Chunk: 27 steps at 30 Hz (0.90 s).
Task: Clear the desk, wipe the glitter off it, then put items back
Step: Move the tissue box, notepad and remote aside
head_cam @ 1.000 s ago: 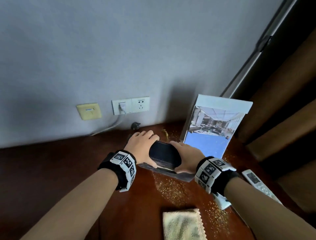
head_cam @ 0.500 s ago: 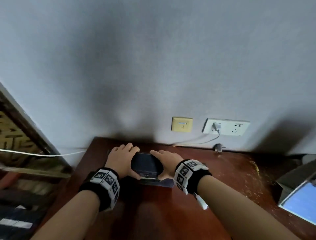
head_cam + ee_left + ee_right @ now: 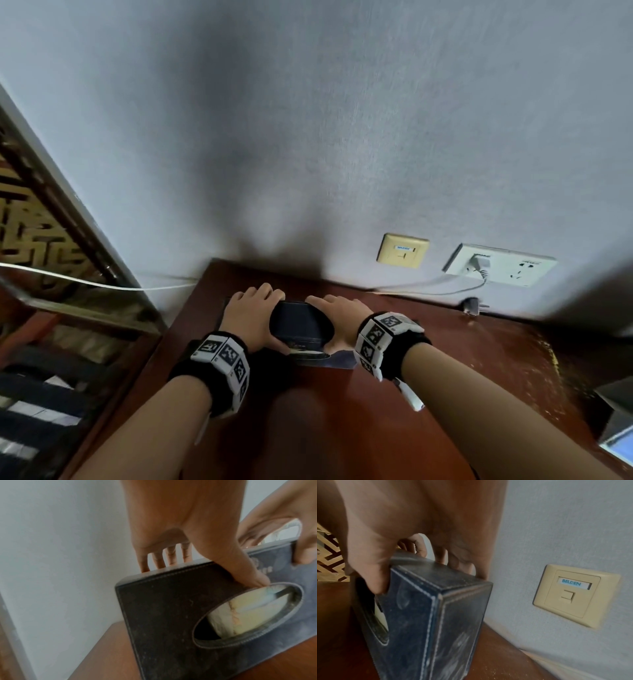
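Rigid, light tissue box (image 3: 301, 323): left hand (image 3: 251, 317) and right hand (image 3: 342, 320) each clasp an end, near the yellow wall plate (image 3: 402, 250).

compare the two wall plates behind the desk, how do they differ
The left plate is yellowish beige; the right plate is white. The left plate is nearly square and carries one small port under a blue label; the right plate is wider, with power sockets. Nothing is plugged into the left plate; a white plug sits in the right plate. Both sit low on the wall.
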{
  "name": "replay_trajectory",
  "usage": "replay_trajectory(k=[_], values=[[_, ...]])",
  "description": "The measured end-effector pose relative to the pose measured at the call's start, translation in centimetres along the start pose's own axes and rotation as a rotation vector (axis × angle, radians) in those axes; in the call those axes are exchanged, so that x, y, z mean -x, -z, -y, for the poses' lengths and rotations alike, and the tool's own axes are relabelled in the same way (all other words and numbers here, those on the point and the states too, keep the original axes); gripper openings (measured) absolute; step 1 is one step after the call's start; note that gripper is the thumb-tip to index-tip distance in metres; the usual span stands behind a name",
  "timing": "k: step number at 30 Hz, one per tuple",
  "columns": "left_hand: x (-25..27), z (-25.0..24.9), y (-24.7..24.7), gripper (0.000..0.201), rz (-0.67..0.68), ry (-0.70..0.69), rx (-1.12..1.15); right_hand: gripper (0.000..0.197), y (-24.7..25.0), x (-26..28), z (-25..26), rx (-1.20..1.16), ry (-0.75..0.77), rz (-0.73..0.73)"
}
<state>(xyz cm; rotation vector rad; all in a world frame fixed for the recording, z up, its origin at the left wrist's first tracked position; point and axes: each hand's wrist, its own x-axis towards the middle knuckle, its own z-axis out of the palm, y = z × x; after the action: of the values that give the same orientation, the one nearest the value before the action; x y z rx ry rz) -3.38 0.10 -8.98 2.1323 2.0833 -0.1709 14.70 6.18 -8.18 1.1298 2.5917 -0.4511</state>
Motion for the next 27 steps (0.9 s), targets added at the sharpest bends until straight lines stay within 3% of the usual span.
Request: replay_trajectory(k=[8,10,13,16,18,27], values=[[-1.0,-2.5,1.4,0.09,0.066,-0.025,0.093,0.086,0.5,3.0,-1.9,-0.102,-0.026,-0.101],[-1.3,-4.9,2.2,0.099,0.022,-0.062,0.133,0.076,1.1,4.8,-2.9,-0.172,-0.049,-0.191],[-1.8,-9.4,3.2,0.105,-0.148,-0.119,0.184,0.057,1.7,9.2,-5.2,-0.341,-0.109,-0.473],[-2.4,-15.8,4.0,0.11,-0.239,-0.221,0.236,0.055,0.6,15.5,-9.0,-0.505,-0.245,-0.753],[-2.6,-21.4,4.3,0.114,-0.251,-0.316,0.251,0.059,-0.5,20.2,-12.0,-0.505,-0.368,-0.843],[-2.2,-44.9,5.6,0.118,-0.255,-0.635,0.355,0.077,-0.9,41.2,-27.3,-0.114,-0.823,-1.213]])
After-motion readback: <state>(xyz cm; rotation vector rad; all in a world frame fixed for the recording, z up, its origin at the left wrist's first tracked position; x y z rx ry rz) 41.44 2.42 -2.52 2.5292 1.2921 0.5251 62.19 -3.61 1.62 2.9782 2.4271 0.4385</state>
